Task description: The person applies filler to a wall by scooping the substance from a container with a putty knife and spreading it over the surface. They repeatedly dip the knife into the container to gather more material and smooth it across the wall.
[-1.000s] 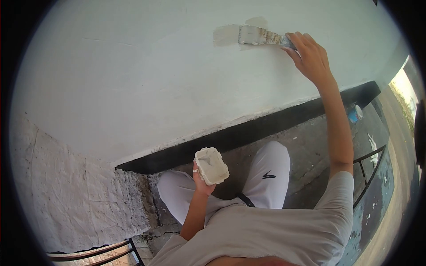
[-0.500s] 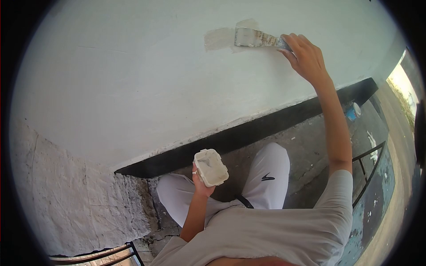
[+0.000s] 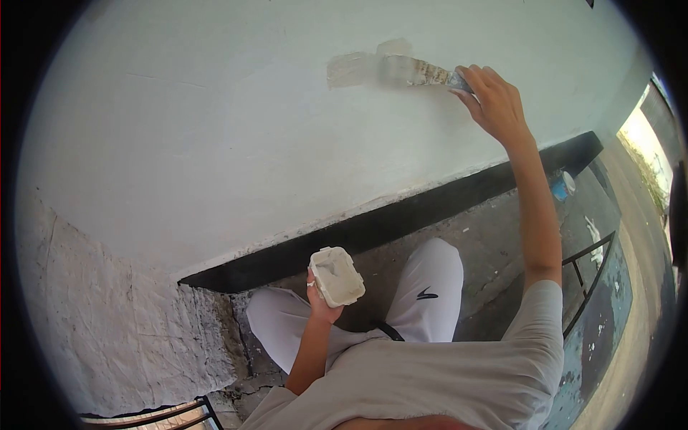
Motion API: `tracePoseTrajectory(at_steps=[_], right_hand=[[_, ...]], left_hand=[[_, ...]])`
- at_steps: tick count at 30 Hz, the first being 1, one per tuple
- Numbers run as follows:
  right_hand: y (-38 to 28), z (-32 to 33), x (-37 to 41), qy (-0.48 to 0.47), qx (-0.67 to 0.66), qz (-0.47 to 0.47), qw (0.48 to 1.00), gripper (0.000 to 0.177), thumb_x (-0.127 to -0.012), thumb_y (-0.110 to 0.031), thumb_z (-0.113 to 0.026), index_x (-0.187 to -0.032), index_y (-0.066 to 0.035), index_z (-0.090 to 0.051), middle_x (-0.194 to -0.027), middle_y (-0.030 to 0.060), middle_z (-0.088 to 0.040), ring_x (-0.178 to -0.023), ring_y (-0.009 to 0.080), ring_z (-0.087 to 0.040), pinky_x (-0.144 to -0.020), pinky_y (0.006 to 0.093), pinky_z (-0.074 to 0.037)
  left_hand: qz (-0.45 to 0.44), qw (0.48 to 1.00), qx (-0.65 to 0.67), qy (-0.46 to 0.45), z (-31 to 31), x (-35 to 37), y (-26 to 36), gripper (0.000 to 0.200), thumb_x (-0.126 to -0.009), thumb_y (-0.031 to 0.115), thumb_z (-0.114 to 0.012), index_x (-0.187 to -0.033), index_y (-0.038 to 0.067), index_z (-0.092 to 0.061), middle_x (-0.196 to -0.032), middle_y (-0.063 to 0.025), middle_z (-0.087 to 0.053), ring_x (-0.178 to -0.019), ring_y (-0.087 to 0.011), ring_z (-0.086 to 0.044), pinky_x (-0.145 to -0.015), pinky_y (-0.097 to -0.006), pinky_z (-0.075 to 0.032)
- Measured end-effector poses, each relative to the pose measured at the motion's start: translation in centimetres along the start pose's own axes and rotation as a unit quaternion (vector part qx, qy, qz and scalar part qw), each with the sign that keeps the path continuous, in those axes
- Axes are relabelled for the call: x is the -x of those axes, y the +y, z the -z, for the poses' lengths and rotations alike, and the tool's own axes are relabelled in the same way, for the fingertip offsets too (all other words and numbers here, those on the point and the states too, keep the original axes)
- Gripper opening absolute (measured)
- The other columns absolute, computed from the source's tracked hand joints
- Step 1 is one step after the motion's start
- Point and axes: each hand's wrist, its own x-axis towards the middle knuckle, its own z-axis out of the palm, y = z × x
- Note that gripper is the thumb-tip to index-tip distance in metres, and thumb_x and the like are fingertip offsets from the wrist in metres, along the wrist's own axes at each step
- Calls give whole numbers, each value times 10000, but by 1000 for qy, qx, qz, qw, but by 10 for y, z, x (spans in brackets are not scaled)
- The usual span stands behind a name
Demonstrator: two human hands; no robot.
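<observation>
My right hand (image 3: pixel 493 100) is wrapped round the handle of a putty knife (image 3: pixel 428 73), its blade turned left and close to the white wall (image 3: pixel 236 136). Beige filler smears the blade. Beside and above the blade, a damp-looking patch of filler (image 3: pixel 349 69) shows on the wall. Low in front of my body, my left hand (image 3: pixel 324 307) grips a small square plastic tub (image 3: pixel 337 276) from its left side and underneath. Pale filler coats the inside of the tub.
A black skirting band (image 3: pixel 387 223) runs along the wall's foot. Rough whitewashed masonry (image 3: pixel 136 337) is at the left. On the ledge to the right lies a blue and white can (image 3: pixel 563 186), near a dark metal frame (image 3: pixel 589 276).
The putty knife blade has shifted slightly and now looks tilted away from the filler patch, blurred by motion. The tub stays in my left hand; the whole view has moved a little.
</observation>
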Motion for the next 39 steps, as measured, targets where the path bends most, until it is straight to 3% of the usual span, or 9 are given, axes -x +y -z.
tracePoseTrajectory(at_steps=[5,14,20,29,38,39], right_hand=[[-24,-1,-16,-18,-22,16,999,326,-888,-295,-719,-1121,-93,-612,-949,29,-662,-820,231,-633,-645,358,-532],[37,-22,25,-32,-20,-42,998,343,-905,-281,-705,-1152,-68,-598,-982,53,-644,-877,268,-625,-707,379,-531],[2,-26,7,-24,-54,-12,998,336,-896,-273,-713,-1138,-69,-600,-987,47,-641,-889,252,-620,-707,370,-530],[26,-30,14,-30,3,-29,999,337,-886,-275,-718,-1140,-85,-603,-988,31,-634,-878,236,-612,-701,361,-534],[40,-4,-24,-37,62,50,996,347,-884,-220,-725,-1178,-78,-606,-1028,57,-643,-923,256,-622,-749,363,-542],[48,4,-29,-28,84,44,995,335,-897,-254,-712,-1180,-106,-613,-1005,18,-643,-905,226,-609,-742,353,-531]], left_hand=[[0,1000,3,-18,-8,-2,-2,618,-996,616,-410,-1414,169,-497,-1315,-99,-603,-1171,-320,-619,-984,-523,-523],[22,999,22,-8,4,-12,-8,664,-979,642,-421,-1420,152,-501,-1308,-114,-613,-1128,-360,-641,-964,-547,-528],[17,1000,21,6,6,-13,-8,663,-983,638,-417,-1418,145,-504,-1311,-118,-612,-1123,-360,-644,-965,-537,-530],[31,999,16,-6,0,-12,-7,605,-1009,602,-399,-1415,164,-497,-1329,-94,-597,-1184,-308,-614,-999,-525,-515],[25,999,3,-27,0,-13,0,604,-1008,598,-403,-1415,161,-492,-1331,-106,-591,-1183,-323,-612,-993,-538,-516],[25,999,1,-32,0,-13,1,605,-1007,598,-406,-1416,160,-491,-1328,-107,-592,-1183,-322,-612,-993,-538,-516]])
